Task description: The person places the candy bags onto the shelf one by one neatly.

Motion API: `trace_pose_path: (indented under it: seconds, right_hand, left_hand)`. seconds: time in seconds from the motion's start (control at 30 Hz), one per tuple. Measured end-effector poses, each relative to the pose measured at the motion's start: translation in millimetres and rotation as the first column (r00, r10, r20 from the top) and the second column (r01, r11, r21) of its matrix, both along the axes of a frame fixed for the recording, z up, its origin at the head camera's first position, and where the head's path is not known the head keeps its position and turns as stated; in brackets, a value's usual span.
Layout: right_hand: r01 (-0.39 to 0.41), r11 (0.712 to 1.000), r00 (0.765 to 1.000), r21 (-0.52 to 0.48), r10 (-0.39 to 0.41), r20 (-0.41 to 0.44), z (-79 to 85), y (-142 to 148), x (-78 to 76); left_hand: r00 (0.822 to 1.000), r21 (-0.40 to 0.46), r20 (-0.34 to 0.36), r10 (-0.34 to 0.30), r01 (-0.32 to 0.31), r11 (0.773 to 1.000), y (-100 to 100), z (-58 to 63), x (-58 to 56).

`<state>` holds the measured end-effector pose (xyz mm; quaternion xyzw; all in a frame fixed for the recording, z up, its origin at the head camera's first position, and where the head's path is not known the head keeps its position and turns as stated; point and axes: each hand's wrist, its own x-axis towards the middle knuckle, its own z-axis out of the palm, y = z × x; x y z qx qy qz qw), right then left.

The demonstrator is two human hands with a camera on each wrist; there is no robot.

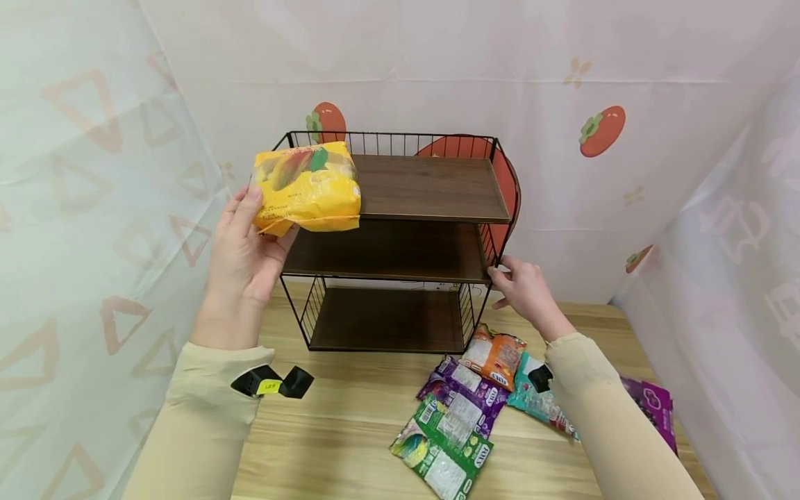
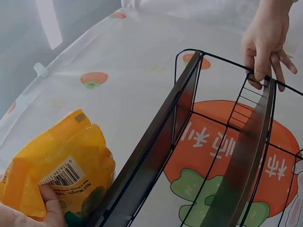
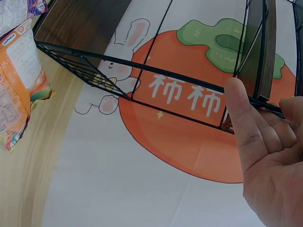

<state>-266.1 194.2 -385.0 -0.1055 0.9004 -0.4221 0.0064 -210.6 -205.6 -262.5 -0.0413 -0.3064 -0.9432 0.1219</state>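
Note:
My left hand (image 1: 246, 253) holds a yellow candy bag (image 1: 307, 186) with mango pictures, in front of the rack's top shelf at its left end. In the left wrist view, a thumb lies over the bag (image 2: 64, 165) beside its barcode. The black wire rack (image 1: 400, 278) has three dark wooden shelves, and no goods show on them. At the rack's right side, my right hand (image 1: 521, 285) grips the frame near the middle shelf. The right wrist view shows this hand (image 3: 270, 146) with its fingers and thumb on either side of the black rail.
Right of the rack's foot lie an orange bag (image 1: 494, 354), a purple bag (image 1: 462, 392), a green bag (image 1: 444, 448) and a teal bag (image 1: 537, 399) on the wooden table (image 1: 337, 430). Another purple bag (image 1: 653, 410) is partly behind my right sleeve. Printed cloth hangs around.

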Motion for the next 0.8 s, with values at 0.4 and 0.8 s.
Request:
trace_pose_path:
  seconds: [0.4,0.8]
  right_hand:
    - [0.002,1.000,1.000,0.012,-0.002,-0.010,0.0,-0.3,0.1]
    - [0.008,1.000,1.000,0.000,-0.008,0.001,0.1,-0.6,0.3]
  left_hand:
    - [0.999,0.018,-0.045,0.019,-0.019,1.000,0.1,1.0,3.2]
    - [0.960,-0.249,-0.080,0.269,-0.281,0.927,3.5,-4.9,-1.1]
